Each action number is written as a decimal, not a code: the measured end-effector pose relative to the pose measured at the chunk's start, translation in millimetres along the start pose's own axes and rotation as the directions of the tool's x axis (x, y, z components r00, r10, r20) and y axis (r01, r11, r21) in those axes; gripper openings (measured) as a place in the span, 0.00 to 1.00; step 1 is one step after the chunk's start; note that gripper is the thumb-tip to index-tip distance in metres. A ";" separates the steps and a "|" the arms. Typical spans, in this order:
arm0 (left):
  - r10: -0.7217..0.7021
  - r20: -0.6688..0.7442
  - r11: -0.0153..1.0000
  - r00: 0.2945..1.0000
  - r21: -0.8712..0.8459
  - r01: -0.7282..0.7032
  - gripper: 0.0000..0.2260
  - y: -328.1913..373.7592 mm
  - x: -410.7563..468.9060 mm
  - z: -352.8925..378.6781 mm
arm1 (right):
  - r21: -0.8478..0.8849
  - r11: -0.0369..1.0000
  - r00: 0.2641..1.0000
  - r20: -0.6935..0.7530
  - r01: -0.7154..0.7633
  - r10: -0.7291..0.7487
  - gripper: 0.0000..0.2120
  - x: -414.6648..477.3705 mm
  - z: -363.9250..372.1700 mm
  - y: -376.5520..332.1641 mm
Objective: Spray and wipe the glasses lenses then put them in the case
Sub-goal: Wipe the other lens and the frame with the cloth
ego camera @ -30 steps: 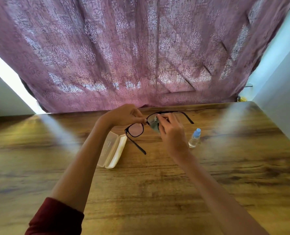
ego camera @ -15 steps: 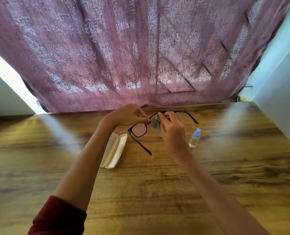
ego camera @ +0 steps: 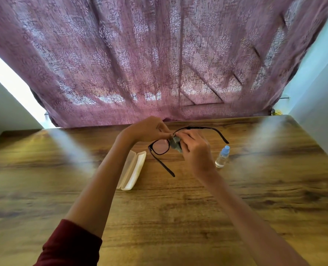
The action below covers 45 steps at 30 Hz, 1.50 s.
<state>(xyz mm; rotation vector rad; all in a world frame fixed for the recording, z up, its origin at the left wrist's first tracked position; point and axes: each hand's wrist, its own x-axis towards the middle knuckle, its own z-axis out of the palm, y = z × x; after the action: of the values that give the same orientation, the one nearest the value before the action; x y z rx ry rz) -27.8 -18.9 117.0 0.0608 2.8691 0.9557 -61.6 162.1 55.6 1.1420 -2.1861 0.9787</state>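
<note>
While left hand grips glasses, right hand cloth, 2 temples point rightward.

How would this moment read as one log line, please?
stage wiping; left hand holds glasses; right hand presses cloth; case open; bottle standing

Your wood-grain bench, two things lying on it.

Your brown bench carries an open cream case, both halves facing up, a little left of the middle and toward the far edge. A small clear bottle with a blue cap stands right of the middle, also toward the far edge, apart from the case.
</note>
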 end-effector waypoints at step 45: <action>-0.067 -0.017 0.995 0.998 -0.069 0.066 0.10 -1.1 -12.7 9.7 | -0.043 0.999 0.996 0.084 -0.006 0.009 0.15 -2.6 1.6 -12.1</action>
<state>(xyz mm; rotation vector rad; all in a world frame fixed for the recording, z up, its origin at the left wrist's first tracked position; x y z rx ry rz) -13.9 -15.0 109.9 -0.0504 2.8335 1.0464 -50.2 157.3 57.3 1.1754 -2.2678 0.8973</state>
